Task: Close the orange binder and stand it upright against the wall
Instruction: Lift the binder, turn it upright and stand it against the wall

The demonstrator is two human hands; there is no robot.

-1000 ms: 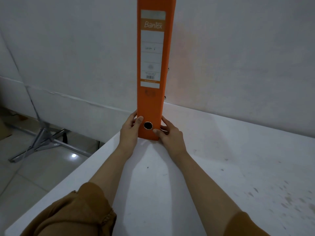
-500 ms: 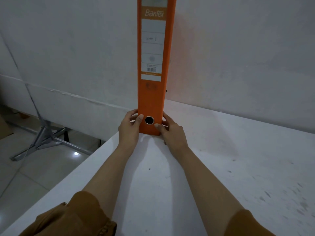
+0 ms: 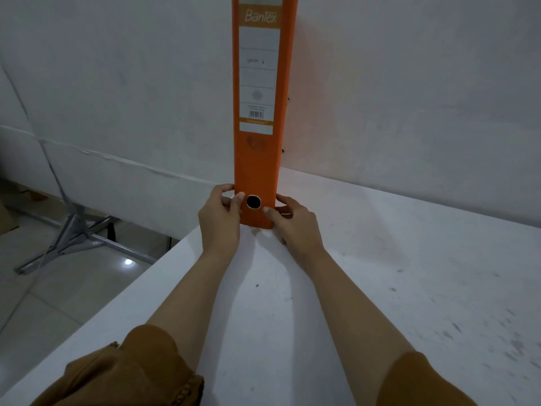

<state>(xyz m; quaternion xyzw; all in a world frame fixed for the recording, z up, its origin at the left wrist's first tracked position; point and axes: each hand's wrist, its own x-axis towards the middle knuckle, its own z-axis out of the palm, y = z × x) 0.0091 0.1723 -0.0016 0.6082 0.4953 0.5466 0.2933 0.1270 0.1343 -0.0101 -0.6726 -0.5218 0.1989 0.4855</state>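
The orange binder point(image 3: 257, 159) is shut and standing on its end on the white table point(image 3: 380, 288), spine facing the person, its far edge up at the wall point(image 3: 409, 83); from here I cannot tell whether it actually touches the wall or stands just shy of it. Both hands are at its foot. The left hand point(image 3: 219, 218) cups the left side, thumb laid across the spine beside the round finger hole point(image 3: 253, 201), the other fingers wrapped round out of sight. The right hand point(image 3: 292, 222) does the same on the other side, thumb tip pressed on the spine's lower right corner, fingers curled along the cover. So the binder is pinched lightly between the two hands, low down, with the tall upper part free. To my eye the closing is done and the standing is all but done; this looks like the last bit of squaring and steadying. What comes next, I would say, is to make sure the bottom sits flat on the table and the back rests on the wall, then ease both hands away evenly. Let go unevenly, or with the foot not flat, and a tall narrow thing like this may well tip sideways.
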